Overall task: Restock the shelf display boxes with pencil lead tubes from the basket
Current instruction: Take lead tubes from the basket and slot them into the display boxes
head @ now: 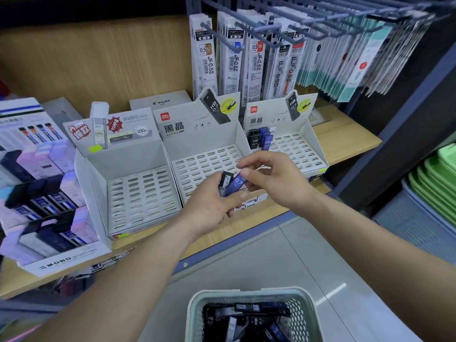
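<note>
— While the pencil lead tubes (225,180) are held over the middle display box (204,159), how are the hands set?
— The left hand (212,203) is curled round the small bunch. A blue tube (236,183) in it is pinched by the right hand (274,178), thumb against forefinger.
— And the other stock?
— Loose tubes (246,319) are heaped in the basket (195,314) below. Standing tubes (260,140) are seen at the back left of the right display box (296,144).
</note>
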A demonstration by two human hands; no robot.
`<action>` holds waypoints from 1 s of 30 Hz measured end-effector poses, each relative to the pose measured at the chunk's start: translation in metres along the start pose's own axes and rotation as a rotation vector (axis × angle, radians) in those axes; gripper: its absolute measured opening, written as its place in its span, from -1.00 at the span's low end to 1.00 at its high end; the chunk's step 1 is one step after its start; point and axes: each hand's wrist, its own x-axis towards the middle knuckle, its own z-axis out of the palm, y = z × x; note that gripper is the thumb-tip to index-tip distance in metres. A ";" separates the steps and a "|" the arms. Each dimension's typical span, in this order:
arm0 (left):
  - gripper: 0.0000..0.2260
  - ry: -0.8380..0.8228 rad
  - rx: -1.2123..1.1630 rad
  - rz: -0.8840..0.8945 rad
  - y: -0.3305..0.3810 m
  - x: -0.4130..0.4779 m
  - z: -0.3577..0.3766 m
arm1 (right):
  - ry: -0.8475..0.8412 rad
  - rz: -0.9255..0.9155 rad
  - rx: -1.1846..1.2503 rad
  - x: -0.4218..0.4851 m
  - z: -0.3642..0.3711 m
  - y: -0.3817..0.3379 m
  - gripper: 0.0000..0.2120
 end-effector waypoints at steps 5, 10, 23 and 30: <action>-0.85 0.020 -0.061 -0.005 0.002 0.000 -0.003 | 0.106 0.052 0.133 -0.002 -0.013 0.007 -0.86; -0.89 0.017 -0.053 -0.047 -0.002 0.002 0.000 | 0.232 0.017 0.167 0.001 -0.030 0.016 -0.89; -0.95 0.023 -0.161 -0.108 -0.008 0.008 0.000 | 0.408 -0.048 -0.451 0.061 -0.077 0.040 -0.87; -0.96 0.030 -0.171 -0.094 -0.009 0.007 -0.005 | 0.342 -0.104 -0.602 0.068 -0.078 0.039 -0.90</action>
